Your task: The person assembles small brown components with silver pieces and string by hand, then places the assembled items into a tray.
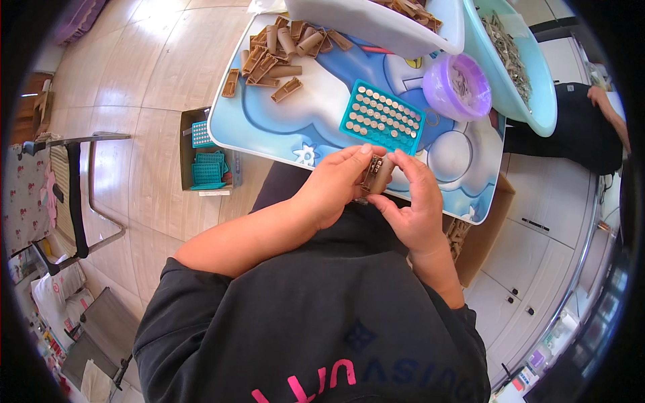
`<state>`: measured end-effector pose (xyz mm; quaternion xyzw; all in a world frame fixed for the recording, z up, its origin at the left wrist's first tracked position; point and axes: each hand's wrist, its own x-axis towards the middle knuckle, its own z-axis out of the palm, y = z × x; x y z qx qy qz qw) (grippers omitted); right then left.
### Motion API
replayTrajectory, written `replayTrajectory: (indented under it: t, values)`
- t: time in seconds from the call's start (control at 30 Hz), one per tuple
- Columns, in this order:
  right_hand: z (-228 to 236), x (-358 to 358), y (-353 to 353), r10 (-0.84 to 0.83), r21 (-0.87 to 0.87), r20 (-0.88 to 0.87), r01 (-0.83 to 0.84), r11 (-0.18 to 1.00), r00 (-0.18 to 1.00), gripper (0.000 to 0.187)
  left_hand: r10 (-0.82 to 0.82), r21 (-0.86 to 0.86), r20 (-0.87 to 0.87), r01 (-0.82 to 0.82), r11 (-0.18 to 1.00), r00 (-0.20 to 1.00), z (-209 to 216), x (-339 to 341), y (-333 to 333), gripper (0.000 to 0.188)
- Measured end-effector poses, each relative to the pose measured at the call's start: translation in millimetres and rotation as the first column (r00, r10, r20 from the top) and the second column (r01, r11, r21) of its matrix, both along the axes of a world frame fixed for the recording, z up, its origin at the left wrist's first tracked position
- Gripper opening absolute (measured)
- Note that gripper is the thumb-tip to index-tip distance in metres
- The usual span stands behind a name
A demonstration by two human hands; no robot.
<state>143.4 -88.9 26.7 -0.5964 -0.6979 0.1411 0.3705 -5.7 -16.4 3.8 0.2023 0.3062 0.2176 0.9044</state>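
Note:
My left hand [334,180] and my right hand [418,203] meet in front of my body at the table's near edge. Between their fingertips is a brown plastic casing [383,176], its hollow side showing small metal parts. Both hands are closed on it, the right from the rounded side. Just beyond lies a teal tray [410,144] with rows of small round silver pieces. A heap of similar brown casings [287,41] lies at the far left of the table, some hollow side up.
The blue-and-white table [269,138] also bears a white tub [403,30] of brown casings, a purple bowl [485,101] and a light-blue basin [543,111] of metal pieces. Left on the floor, a cardboard box [186,161] holds teal trays. A person in black [571,127] is at the right.

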Motion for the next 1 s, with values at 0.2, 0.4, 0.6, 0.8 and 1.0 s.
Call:
replayTrajectory:
  t: [0.2, 0.4, 0.6, 0.8, 1.0]
  values:
    - [0.3, -3.5, 3.4, 0.035, 0.039, 0.058, -0.037, 0.999, 0.998, 0.075, 0.022, 0.065, -0.014, -0.021, 0.998, 1.0, -4.5, 2.6, -5.3, 0.036]
    - [-2.0, -4.1, 2.0, 0.026, 0.051, 0.096, -0.031, 0.998, 0.995, 0.075, 0.022, 0.13, -0.033, -0.018, 0.991, 0.999, -2.5, 3.8, -7.6, 0.036]
    - [-2.3, -4.4, 0.8, 0.03, 0.051, 0.122, -0.037, 0.998, 0.992, 0.076, 0.018, 0.164, -0.038, -0.012, 0.986, 0.999, -0.3, 4.7, -9.2, 0.034]
    - [-0.7, -4.0, 1.6, 0.018, 0.043, 0.092, -0.022, 0.999, 0.996, 0.075, 0.003, 0.194, -0.087, 0.014, 0.981, 0.996, -0.2, 3.4, -6.1, 0.036]
    - [-4.9, -3.7, 1.8, 0.003, 0.038, 0.116, -0.008, 0.999, 0.993, 0.076, 0.018, 0.221, -0.078, 0.0, 0.975, 0.997, 1.4, 6.1, -9.7, 0.037]
